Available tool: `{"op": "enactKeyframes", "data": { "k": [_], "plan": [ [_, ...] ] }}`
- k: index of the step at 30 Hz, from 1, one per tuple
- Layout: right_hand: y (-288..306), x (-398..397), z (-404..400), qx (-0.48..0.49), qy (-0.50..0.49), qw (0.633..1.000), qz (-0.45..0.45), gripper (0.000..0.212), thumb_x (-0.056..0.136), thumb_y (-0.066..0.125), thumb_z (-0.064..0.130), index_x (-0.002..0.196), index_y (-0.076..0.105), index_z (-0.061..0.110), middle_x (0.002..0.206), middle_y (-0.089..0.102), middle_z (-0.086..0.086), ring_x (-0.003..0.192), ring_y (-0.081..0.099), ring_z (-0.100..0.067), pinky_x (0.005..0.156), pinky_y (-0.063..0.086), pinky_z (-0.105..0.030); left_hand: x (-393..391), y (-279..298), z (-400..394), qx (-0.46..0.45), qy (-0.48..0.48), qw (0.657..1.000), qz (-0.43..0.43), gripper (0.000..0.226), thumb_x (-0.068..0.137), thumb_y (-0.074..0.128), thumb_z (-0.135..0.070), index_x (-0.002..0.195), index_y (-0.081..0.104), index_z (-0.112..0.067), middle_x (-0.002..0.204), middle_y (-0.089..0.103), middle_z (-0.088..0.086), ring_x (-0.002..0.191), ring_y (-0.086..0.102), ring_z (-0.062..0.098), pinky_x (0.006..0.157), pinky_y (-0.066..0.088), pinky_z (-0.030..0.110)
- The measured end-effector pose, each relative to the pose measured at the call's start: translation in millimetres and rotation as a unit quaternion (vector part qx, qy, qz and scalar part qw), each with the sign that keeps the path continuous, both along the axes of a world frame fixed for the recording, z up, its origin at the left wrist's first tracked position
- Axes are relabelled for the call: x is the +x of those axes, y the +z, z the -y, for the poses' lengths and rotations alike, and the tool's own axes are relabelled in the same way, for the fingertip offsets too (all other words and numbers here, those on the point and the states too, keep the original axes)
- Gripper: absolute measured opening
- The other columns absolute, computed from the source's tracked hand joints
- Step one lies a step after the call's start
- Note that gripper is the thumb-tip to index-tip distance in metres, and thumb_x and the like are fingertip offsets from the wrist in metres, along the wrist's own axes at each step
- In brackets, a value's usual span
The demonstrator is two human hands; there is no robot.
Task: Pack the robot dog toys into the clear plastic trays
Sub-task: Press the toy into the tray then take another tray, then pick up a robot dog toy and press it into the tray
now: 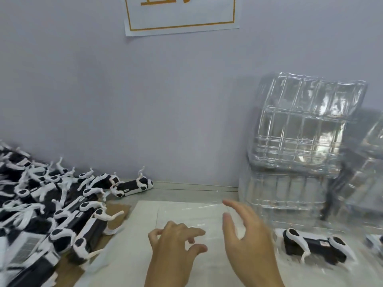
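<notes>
A heap of black-and-white robot dog toys (pixel 47 206) covers the table's left side. One more robot dog (pixel 315 245) lies on its side to the right, inside a clear tray (pixel 278 251) at the table's right edge. A tall stack of clear plastic trays (pixel 300 141) leans against the wall at the right. My left hand (pixel 176 245) hovers over a white sheet with loosely bent fingers and holds nothing. My right hand (pixel 246 230) is beside it with straight spread fingers, empty, just left of the boxed dog.
A white sheet (pixel 145 235) with a thin clear film (pixel 186 214) lies on the table under my hands. Brown cardboard (pixel 118 212) shows under the toy heap. The grey wall (pixel 165 110) stands close behind, with a paper sign (pixel 182 15) on it.
</notes>
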State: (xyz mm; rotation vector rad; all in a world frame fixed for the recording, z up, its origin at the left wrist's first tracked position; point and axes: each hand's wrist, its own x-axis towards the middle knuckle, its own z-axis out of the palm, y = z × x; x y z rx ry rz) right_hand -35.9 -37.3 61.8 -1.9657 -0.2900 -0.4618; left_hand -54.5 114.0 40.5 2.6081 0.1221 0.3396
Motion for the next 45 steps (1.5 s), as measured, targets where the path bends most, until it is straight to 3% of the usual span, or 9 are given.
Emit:
{"op": "enactKeyframes", "data": {
  "k": [4,7,10,14,18,25,35,40,45],
  "plan": [
    [-27,4,-4,-0.092,0.009,0.993,-0.069,0.027,0.095,0.059,0.024,0.11,0.056,0.046,0.128,0.046,0.021,0.13,0.038,-0.003,0.111,0.029,-0.029,-3,-2,1,-0.092,-0.022,0.996,0.006,0.035,0.073,0.073,-0.061,0.102,0.053,-0.064,0.091,0.06,-0.028,0.106,0.028,-0.018,0.089,0.015,0.008],
    [-34,8,2,-0.091,-0.007,0.994,-0.057,0.021,0.091,0.064,0.015,0.097,0.065,0.035,0.121,0.05,0.012,0.124,0.042,-0.011,0.097,0.026,-0.016,-2,0,1,-0.18,0.004,0.98,0.087,0.028,0.072,0.082,-0.047,0.093,0.065,-0.053,0.093,0.066,-0.027,0.11,0.047,-0.006,0.093,0.029,0.002],
    [-35,9,6,-0.079,-0.026,0.995,-0.048,0.031,0.088,0.067,0.011,0.092,0.059,0.04,0.113,0.048,0.01,0.116,0.044,-0.013,0.09,0.025,-0.013,0,3,-2,-0.226,0.125,0.948,0.188,0.024,0.085,0.074,-0.027,0.106,0.065,-0.036,0.112,0.062,-0.018,0.115,0.053,0.005,0.098,0.038,0.021],
    [-39,9,7,-0.064,-0.025,0.994,-0.085,0.045,0.091,0.063,0.016,0.127,0.051,0.041,0.134,0.038,0.008,0.129,0.04,-0.013,0.097,0.028,-0.021,0,-4,-10,-0.335,0.214,0.918,-0.007,0.047,0.095,0.058,-0.037,0.138,0.049,-0.02,0.135,0.054,0.0,0.128,0.049,0.021,0.099,0.037,0.03],
    [-42,10,6,0.002,0.022,0.987,-0.16,0.063,0.097,0.05,0.015,0.152,0.026,0.034,0.153,0.035,0.012,0.138,0.036,-0.009,0.099,0.03,-0.021,-1,-4,-3,-0.395,0.165,0.903,-0.019,0.013,0.098,0.044,-0.032,0.092,0.055,-0.03,0.09,0.054,-0.018,0.092,0.052,0.01,0.072,0.038,0.024],
    [-34,8,8,0.119,-0.014,0.991,-0.063,0.079,0.089,0.056,-0.007,0.137,0.033,0.052,0.133,0.046,0.033,0.125,0.048,0.003,0.1,0.04,-0.024,0,2,-5,-0.489,0.084,0.866,0.071,0.04,0.103,0.048,-0.025,0.127,0.045,-0.056,0.133,0.048,-0.022,0.12,0.044,-0.012,0.108,0.038,0.032],
    [-27,6,7,0.098,-0.041,0.994,-0.035,0.063,0.091,0.06,0.003,0.143,0.044,0.037,0.125,0.051,0.034,0.115,0.049,0.014,0.087,0.043,-0.016,0,-1,-16,-0.433,0.129,0.89,0.066,0.03,0.094,0.054,-0.049,0.122,0.051,-0.055,0.118,0.056,-0.015,0.104,0.061,0.013,0.078,0.043,0.023],
    [-30,8,7,0.072,-0.069,0.993,-0.066,0.05,0.09,0.059,0.005,0.136,0.058,0.024,0.119,0.065,0.003,0.105,0.062,-0.015,0.089,0.048,-0.032,-3,2,-32,-0.358,0.159,0.92,0.0,0.028,0.089,0.052,-0.061,0.101,0.059,-0.037,0.102,0.06,-0.013,0.09,0.058,-0.002,0.066,0.038,0.016],
    [-31,7,4,0.063,-0.091,0.99,-0.091,0.041,0.088,0.06,0.006,0.126,0.065,0.02,0.117,0.068,0.006,0.095,0.059,-0.008,0.083,0.04,-0.026,-7,24,-65,-0.282,0.255,0.903,0.2,0.019,0.089,0.066,-0.038,0.095,0.068,-0.021,0.092,0.067,-0.006,0.087,0.061,0.004,0.064,0.041,0.012]
  ]
}}
